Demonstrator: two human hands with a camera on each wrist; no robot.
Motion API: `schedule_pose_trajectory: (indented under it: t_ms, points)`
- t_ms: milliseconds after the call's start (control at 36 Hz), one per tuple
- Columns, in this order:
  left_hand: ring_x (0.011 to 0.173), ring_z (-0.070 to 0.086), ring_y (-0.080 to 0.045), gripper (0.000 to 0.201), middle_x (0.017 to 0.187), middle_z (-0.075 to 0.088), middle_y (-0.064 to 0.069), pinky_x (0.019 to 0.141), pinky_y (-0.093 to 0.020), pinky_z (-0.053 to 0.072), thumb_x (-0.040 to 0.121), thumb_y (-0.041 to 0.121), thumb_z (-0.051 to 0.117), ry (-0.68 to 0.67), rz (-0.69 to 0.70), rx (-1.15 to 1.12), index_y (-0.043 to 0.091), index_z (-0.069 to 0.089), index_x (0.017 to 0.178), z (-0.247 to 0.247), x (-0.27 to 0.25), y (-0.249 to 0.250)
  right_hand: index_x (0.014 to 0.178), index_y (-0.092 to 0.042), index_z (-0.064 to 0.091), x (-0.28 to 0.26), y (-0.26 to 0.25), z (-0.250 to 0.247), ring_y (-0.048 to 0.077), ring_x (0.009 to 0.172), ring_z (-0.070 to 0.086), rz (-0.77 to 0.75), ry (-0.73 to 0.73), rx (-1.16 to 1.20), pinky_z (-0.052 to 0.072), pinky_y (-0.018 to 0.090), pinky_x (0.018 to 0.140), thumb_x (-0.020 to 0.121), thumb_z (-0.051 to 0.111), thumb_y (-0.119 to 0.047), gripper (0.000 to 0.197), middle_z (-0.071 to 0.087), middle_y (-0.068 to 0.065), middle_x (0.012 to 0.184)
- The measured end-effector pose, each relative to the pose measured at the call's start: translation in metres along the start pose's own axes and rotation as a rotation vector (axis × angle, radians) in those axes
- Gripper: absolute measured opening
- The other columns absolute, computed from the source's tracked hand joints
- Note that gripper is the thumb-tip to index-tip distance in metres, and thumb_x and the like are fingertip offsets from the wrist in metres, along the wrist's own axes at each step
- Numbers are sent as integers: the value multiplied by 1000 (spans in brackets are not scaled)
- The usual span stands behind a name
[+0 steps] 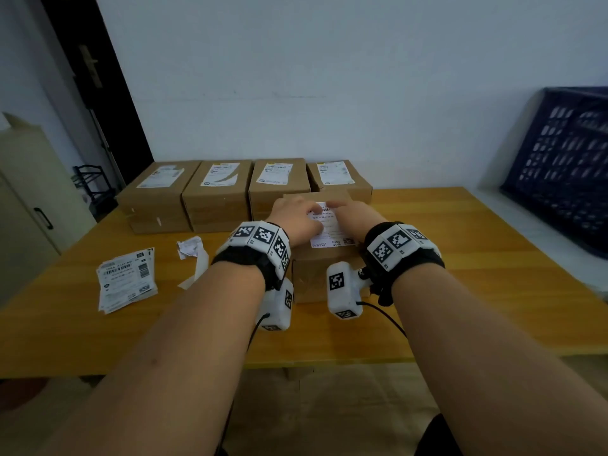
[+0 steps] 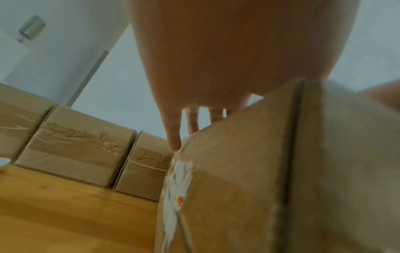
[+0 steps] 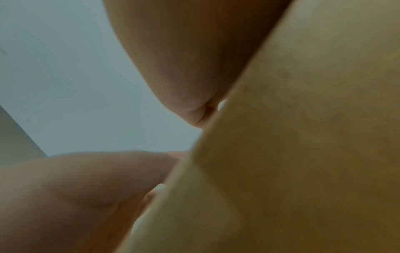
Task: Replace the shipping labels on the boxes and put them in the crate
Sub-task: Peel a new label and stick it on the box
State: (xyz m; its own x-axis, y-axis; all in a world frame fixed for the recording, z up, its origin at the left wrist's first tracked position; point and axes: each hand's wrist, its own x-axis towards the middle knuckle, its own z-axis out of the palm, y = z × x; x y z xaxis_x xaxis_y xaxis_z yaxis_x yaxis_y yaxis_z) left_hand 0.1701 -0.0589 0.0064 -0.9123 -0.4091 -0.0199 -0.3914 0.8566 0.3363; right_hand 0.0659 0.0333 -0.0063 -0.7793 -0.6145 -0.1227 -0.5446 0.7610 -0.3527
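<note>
A brown cardboard box (image 1: 312, 284) stands near me on the wooden table (image 1: 460, 291), with a white shipping label (image 1: 332, 230) on its top. My left hand (image 1: 297, 215) lies flat on the label's left part, fingers straight. My right hand (image 1: 350, 213) presses the label's right part with straight fingers. In the left wrist view the left fingers (image 2: 173, 135) reach over the box's top edge (image 2: 249, 154). The right wrist view is blurred and shows palm and box side (image 3: 303, 137). A dark blue crate (image 1: 566, 166) stands at the far right.
Several labelled cardboard boxes (image 1: 217, 192) line the table's back edge. A stack of loose labels (image 1: 126, 279) and crumpled paper with a backing strip (image 1: 192, 255) lie at the left. A beige cabinet (image 1: 29, 192) stands left of the table.
</note>
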Motion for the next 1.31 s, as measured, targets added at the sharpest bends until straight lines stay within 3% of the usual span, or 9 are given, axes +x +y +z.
schedule_pose_trajectory:
  t_ms: [167,361,472,583,667,833,917,1000,1306]
  points:
    - [136,22,-30,56,148,32,-3,111,-41,21,96,51,43,17,16,84,27,36,146,7,7,-1,149,-12,29,-1,-3,-2,35,124,51,29,-28,-60,38,48,107,102,31,-9,47,51,18,138]
    - [137,29,-27,59,148,39,-1,113,-46,26,94,53,45,-13,10,42,27,35,145,11,14,-7,145,-5,33,-5,-4,-1,33,114,57,-53,-8,-184,49,40,95,101,39,-11,45,48,14,139]
    - [143,21,-25,59,155,28,-1,116,-46,20,98,49,40,-43,37,55,24,28,149,10,14,-8,144,-8,42,-13,3,0,33,127,50,-16,32,-23,41,40,105,104,32,-22,43,48,16,142]
    - [147,8,-24,57,160,12,3,116,-56,12,100,51,31,-59,10,105,30,19,152,11,10,-10,142,-6,44,-26,5,-1,28,120,55,-2,87,245,48,36,97,100,45,-13,43,36,9,152]
    - [147,3,-27,57,161,8,6,116,-58,7,99,55,25,-39,-45,153,35,16,151,12,4,-10,140,-21,51,-37,12,-1,23,110,59,1,124,396,50,31,90,100,44,-15,41,56,5,135]
    - [131,36,-31,62,147,34,-9,103,-48,36,94,62,34,110,-113,205,25,35,144,13,-11,-4,125,-25,66,-53,21,9,10,87,60,-30,236,551,52,19,73,96,56,-20,31,64,-1,125]
    - [116,43,-28,50,128,44,-10,93,-42,43,94,58,41,238,-94,205,21,48,126,15,-19,-2,130,-24,63,-62,23,12,9,92,57,-49,211,594,51,21,81,92,64,-24,38,62,0,129]
    - [115,45,-28,44,130,41,-10,95,-43,45,95,50,45,257,-109,117,17,51,124,17,-23,0,138,-25,55,-70,22,15,8,95,53,-64,194,619,48,18,77,94,61,-26,44,58,1,136]
    - [140,28,-27,60,156,22,-7,113,-43,30,99,50,35,23,2,38,21,26,150,18,-42,-14,147,-25,40,-73,16,26,10,90,50,-70,215,525,44,19,71,105,35,-19,43,50,10,141]
